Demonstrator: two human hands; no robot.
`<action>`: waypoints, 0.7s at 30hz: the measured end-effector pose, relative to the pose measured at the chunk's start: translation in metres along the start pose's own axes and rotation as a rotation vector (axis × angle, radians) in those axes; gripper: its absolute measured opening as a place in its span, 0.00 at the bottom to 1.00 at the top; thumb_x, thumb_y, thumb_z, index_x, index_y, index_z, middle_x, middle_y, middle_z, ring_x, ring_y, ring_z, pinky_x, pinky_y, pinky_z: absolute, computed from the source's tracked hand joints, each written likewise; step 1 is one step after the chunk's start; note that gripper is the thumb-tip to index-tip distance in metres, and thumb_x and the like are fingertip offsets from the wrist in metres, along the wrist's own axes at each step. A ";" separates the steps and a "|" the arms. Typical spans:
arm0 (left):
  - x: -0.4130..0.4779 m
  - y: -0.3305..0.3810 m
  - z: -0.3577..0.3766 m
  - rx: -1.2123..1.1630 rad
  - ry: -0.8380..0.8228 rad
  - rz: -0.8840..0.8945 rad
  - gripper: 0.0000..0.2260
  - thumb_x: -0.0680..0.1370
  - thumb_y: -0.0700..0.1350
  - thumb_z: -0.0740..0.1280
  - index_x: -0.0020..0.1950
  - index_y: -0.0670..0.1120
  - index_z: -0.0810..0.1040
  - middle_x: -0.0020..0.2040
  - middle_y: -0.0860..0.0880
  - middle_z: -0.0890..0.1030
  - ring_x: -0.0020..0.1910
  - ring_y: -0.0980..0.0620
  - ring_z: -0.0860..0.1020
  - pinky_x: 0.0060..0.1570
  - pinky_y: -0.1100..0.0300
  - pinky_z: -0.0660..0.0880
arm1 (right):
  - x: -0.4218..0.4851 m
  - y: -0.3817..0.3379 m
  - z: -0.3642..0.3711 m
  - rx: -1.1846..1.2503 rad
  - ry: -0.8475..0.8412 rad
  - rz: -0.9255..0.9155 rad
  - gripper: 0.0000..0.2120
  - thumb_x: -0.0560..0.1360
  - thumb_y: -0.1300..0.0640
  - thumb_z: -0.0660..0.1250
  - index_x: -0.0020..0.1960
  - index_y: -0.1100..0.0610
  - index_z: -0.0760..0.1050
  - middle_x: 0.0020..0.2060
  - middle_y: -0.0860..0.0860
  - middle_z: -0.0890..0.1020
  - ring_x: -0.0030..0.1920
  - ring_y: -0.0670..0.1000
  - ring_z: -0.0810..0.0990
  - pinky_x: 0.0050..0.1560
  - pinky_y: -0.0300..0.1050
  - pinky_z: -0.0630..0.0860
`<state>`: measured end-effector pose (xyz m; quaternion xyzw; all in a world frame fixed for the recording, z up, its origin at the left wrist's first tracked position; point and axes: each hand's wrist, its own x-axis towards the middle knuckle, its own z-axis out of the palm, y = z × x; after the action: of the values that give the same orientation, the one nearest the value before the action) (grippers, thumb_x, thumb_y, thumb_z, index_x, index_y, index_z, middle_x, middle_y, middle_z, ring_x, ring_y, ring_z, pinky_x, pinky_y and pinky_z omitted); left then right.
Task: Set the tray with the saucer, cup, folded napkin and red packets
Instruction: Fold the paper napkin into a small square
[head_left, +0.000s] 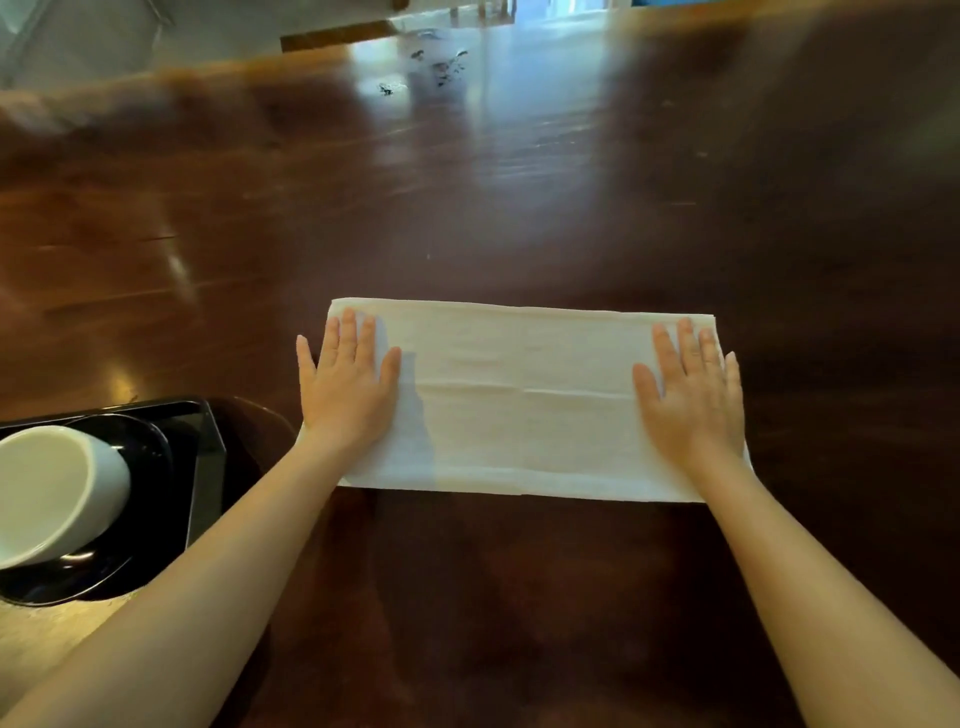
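A white napkin (524, 400) lies flat on the dark wooden table as a long rectangle with a crease across its middle. My left hand (349, 384) presses palm-down on its left end, fingers spread. My right hand (693, 395) presses flat on its right end the same way. At the left edge a black tray (208, 447) holds a black saucer (140, 457), and a white cup (57, 493) stands on the saucer. No red packets are in view.
The glossy wooden table (519, 208) stretches far ahead and to the right of the napkin. A lighter wooden surface (47, 639) shows at the lower left below the tray. Blurred furniture stands beyond the far table edge.
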<state>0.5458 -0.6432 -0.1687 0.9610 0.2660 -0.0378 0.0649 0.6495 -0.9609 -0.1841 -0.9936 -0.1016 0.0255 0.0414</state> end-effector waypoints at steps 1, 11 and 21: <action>-0.007 0.018 -0.001 -0.016 0.040 -0.001 0.27 0.80 0.56 0.44 0.76 0.46 0.49 0.78 0.46 0.48 0.77 0.49 0.45 0.73 0.44 0.39 | 0.000 -0.001 0.001 -0.001 0.003 -0.005 0.30 0.76 0.41 0.41 0.76 0.50 0.49 0.77 0.52 0.51 0.76 0.53 0.47 0.74 0.55 0.43; -0.092 0.105 0.032 -0.046 -0.013 0.399 0.29 0.77 0.59 0.38 0.76 0.50 0.44 0.77 0.52 0.44 0.73 0.54 0.36 0.71 0.49 0.34 | 0.002 0.001 0.001 -0.006 0.001 -0.033 0.30 0.76 0.41 0.42 0.76 0.52 0.50 0.76 0.55 0.52 0.76 0.54 0.47 0.74 0.55 0.41; -0.076 -0.028 0.010 -0.009 -0.010 0.292 0.30 0.75 0.64 0.37 0.74 0.52 0.39 0.75 0.54 0.40 0.74 0.54 0.37 0.71 0.58 0.31 | -0.001 0.003 -0.003 0.064 0.052 -0.064 0.31 0.76 0.44 0.43 0.76 0.57 0.49 0.76 0.55 0.52 0.76 0.52 0.47 0.75 0.53 0.40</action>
<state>0.4656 -0.6596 -0.1730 0.9890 0.1233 -0.0315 0.0753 0.6490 -0.9640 -0.1811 -0.9884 -0.1312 0.0015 0.0767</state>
